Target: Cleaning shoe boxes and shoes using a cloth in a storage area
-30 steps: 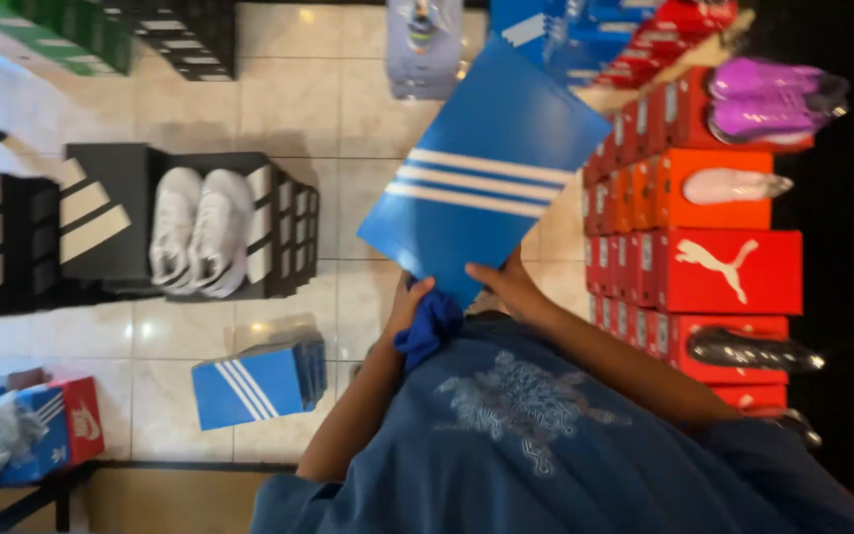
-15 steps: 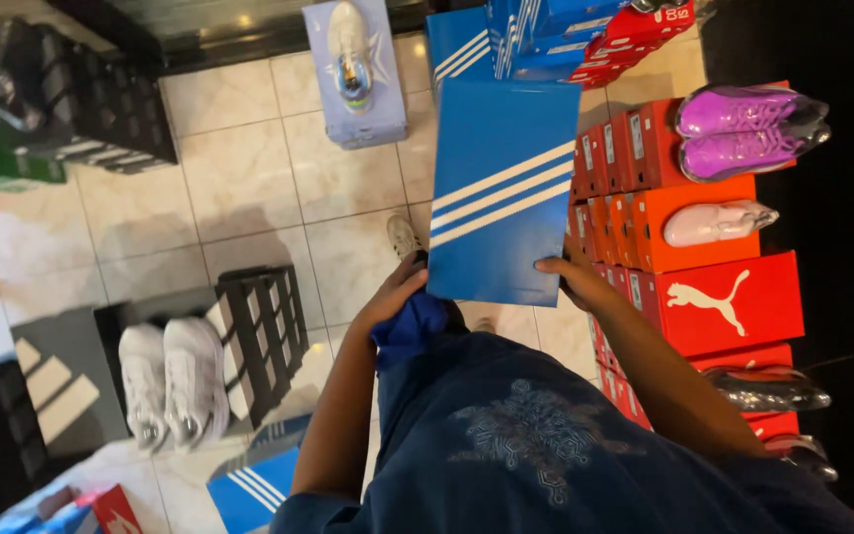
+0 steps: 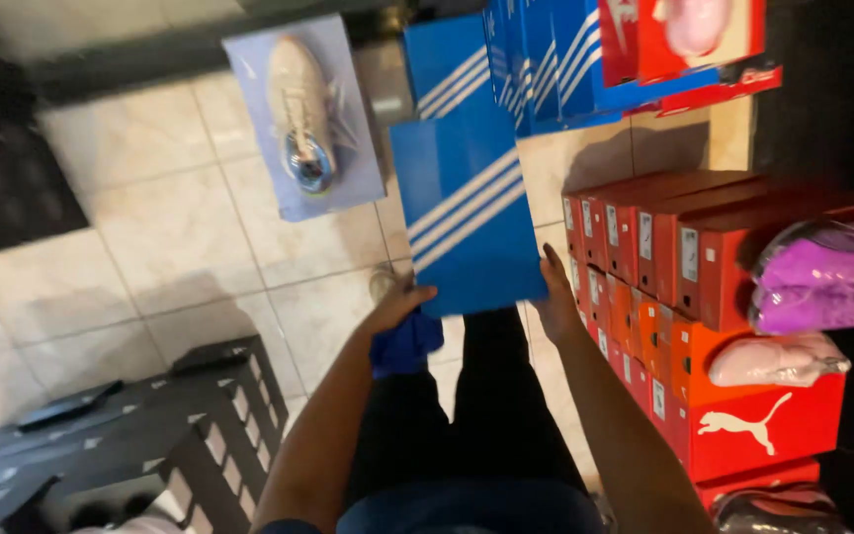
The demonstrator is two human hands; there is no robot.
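floor point(image 3: 180, 247): pale glossy tiles, pretty scuffed | top middle: light lilac shoebox point(image 3: 348, 178) with a pale sneaker point(image 3: 303, 109) on it | top right: row of blue striped boxes point(image 3: 536, 59) | right side: stack of red and orange boxes point(image 3: 684, 297) | bottom left: black crate-like stand point(image 3: 200, 425) | far left: dark mat point(image 3: 7, 188)

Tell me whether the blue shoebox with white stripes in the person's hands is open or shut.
Shut: the blue striped shoebox shows its unbroken lid face, with no gap or contents visible. The left hand and right hand grip its near edge.
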